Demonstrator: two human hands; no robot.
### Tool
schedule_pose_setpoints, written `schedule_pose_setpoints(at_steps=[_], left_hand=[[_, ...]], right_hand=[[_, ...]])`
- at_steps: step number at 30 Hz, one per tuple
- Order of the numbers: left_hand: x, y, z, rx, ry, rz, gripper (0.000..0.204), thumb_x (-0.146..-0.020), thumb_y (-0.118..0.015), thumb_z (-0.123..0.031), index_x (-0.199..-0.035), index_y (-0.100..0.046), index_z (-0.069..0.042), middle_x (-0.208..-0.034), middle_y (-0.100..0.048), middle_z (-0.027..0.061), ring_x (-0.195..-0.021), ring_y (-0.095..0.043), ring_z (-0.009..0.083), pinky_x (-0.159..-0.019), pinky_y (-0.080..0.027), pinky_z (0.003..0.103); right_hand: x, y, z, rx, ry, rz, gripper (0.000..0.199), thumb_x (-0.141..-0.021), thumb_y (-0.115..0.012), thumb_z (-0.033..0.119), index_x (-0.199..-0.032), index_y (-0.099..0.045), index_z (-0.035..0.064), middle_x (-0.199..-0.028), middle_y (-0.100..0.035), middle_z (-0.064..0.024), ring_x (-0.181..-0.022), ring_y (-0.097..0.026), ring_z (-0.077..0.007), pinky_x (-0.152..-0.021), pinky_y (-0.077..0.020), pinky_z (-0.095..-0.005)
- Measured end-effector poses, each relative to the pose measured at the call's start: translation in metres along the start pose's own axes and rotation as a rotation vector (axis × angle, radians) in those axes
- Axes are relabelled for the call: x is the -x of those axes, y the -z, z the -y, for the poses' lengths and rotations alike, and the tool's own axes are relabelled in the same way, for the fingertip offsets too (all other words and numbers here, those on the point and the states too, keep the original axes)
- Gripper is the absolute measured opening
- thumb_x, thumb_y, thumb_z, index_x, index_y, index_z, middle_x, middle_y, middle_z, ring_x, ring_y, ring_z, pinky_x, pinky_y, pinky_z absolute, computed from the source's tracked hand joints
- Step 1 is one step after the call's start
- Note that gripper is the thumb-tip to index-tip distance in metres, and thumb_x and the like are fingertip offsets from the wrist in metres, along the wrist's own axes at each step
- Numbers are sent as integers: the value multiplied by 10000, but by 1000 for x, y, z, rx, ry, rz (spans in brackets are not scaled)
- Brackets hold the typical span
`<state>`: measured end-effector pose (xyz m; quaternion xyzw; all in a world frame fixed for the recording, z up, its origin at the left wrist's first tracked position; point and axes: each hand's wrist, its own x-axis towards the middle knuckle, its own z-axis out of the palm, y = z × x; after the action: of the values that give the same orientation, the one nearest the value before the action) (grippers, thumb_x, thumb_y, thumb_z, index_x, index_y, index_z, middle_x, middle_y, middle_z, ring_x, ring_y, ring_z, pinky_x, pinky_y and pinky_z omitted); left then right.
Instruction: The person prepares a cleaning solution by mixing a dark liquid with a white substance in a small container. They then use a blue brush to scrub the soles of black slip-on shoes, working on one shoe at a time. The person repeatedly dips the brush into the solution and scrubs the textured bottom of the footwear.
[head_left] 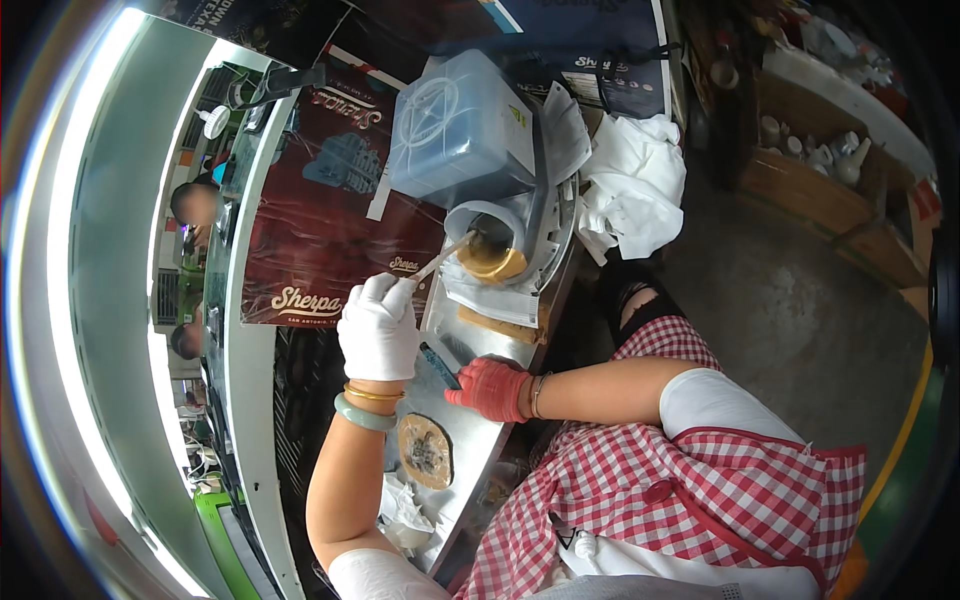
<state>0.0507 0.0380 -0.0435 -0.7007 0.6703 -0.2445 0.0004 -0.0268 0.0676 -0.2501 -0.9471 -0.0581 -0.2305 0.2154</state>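
Observation:
My left hand [380, 328], in a white glove, is closed on a thin pale stick [440, 257]. The stick's far end reaches into a round grey cup [460, 217] with yellow-brown colour on its front; what sits at its tip is hard to make out. My right hand [490, 389], in a red glove, is closed on a narrow dark teal strip [437, 365] held low over the metal work surface [473, 432]. A round brown disc with a dark mottled middle [425, 451] lies on that surface, near my left wrist.
A translucent blue jug [455, 130] stands behind the cup. Crumpled white cloth [635, 185] hangs to its right. Maroon printed sheeting [310, 230] covers the left side. Crumpled white paper [402, 510] lies nearer me. A wooden bin of parts [810, 160] stands far right.

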Motion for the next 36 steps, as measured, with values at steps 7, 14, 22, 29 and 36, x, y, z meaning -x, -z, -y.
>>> schedule_pose_setpoints(at_steps=[7,14,22,29,36], left_hand=[[10,-13,15,553,404,203,176,-759,-598,9,-905,-672,-57,-848,-617,51,-728,-608,182,-659,-482,266],[1,-3,15,450,274,216,216,-762,-580,-20,-965,-631,-77,-906,-604,91,-770,-615,279,-698,-495,319],[-12,17,11,117,113,285,135,-793,-614,-54,-926,-637,-46,-884,-624,97,-760,-620,287,-683,-493,326],[-17,13,29,358,251,398,164,-808,-578,-82,-941,-674,-80,-852,-652,118,-777,-624,312,-696,-492,348],[-21,3,47,819,696,636,220,-848,-572,-58,-1036,-634,38,-787,-667,80,-621,-562,90,-580,-458,238]], right_hand=[[0,8,1,-79,-35,104,438,-764,-549,214,-1193,-513,133,-1033,-606,-135,-1030,-560,-284,-902,-412,-378],[-1,9,1,-79,-39,107,437,-761,-549,206,-1191,-514,135,-1011,-609,-130,-1007,-566,-281,-887,-416,-376],[1,13,1,-80,-37,95,417,-762,-537,185,-1176,-525,131,-974,-608,-121,-967,-573,-273,-862,-425,-371],[0,3,0,-61,-31,51,412,-773,-531,196,-1180,-524,132,-1015,-606,-127,-1008,-566,-273,-880,-418,-368],[2,8,1,-55,-40,97,397,-793,-510,195,-1186,-517,141,-1040,-603,-131,-1030,-560,-278,-899,-414,-373]])
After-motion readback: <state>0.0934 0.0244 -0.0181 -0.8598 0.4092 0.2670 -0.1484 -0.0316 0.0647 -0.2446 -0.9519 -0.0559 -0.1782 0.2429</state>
